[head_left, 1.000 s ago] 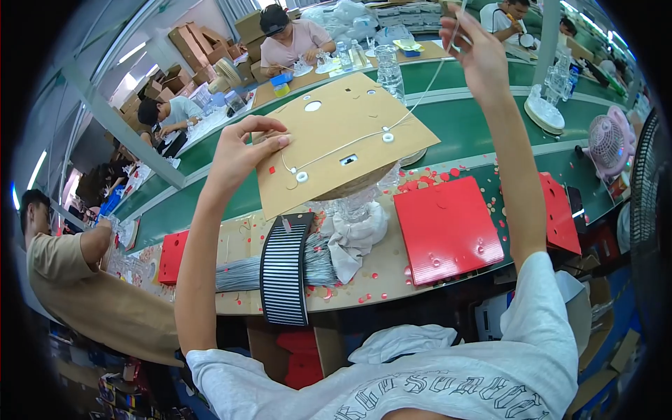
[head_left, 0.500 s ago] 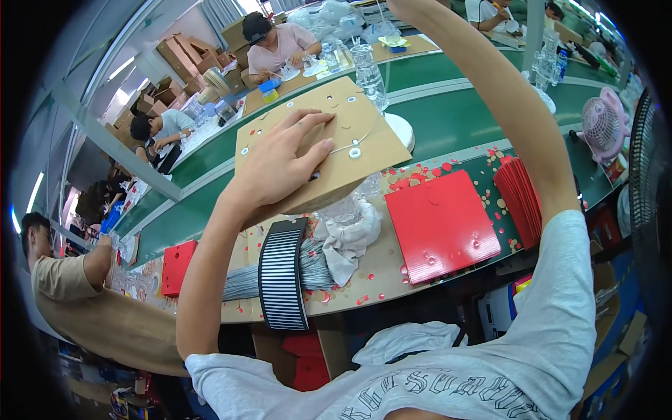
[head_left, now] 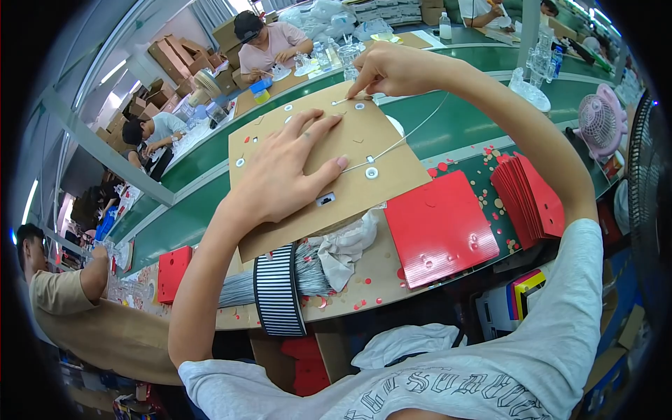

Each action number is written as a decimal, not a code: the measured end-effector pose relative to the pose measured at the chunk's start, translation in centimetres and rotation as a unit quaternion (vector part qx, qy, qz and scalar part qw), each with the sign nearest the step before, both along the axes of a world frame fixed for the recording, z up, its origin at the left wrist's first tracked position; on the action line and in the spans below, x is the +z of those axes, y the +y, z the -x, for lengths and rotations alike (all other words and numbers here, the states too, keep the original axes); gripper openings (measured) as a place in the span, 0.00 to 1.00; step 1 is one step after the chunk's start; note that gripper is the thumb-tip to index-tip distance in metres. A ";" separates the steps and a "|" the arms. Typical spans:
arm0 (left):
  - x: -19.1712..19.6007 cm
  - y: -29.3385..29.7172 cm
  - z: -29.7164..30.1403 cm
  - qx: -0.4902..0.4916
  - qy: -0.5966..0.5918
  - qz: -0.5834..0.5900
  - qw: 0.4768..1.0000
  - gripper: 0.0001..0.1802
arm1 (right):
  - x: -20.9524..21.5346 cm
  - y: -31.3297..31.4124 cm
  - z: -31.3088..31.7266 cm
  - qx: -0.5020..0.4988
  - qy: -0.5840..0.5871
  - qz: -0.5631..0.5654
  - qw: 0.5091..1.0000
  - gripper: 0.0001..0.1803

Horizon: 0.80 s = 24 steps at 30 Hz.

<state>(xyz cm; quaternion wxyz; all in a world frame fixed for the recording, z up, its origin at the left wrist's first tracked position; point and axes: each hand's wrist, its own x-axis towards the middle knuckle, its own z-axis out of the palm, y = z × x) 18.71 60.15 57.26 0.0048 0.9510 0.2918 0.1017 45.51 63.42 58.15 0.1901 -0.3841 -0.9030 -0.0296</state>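
Brown cardboard panel (head_left: 364, 150) lies under the left hand (head_left: 287, 175), which rests flat on it with fingers spread and pressed down, fingertips pointing toward the far right corner; the panel's long axis runs from the near left up to the far right, tilted across the bench edge. At the panel's far edge the right hand (head_left: 388, 70) pinches the end of a thin white cord (head_left: 413, 133) between thumb and forefinger, right at a white-ringed eyelet (head_left: 359, 99); the cord then loops out over the right edge of the panel and comes back to another eyelet (head_left: 371, 172) just beyond the left fingertips; so the right hand is the nearer one to the cord's free end, the left hand nearer to its anchored end.

Outward from there: a bundle of grey cords wrapped in a black-and-white striped band (head_left: 278, 288) lies under the panel's near edge, beside a crumpled clear plastic bag (head_left: 348, 245); a red sheet (head_left: 439, 227) lies to the right, a fanned stack of red sheets (head_left: 530, 197) further right; red confetti-like punchings dot the bench; a green conveyor belt (head_left: 476, 115) runs behind; no open container shows its contents clearly.
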 end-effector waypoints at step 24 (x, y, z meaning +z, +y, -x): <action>-1.3 0.4 2.1 -0.006 -0.055 -0.001 0.998 0.40 | -1.9 -0.9 2.1 0.027 -0.092 -0.181 0.979 0.20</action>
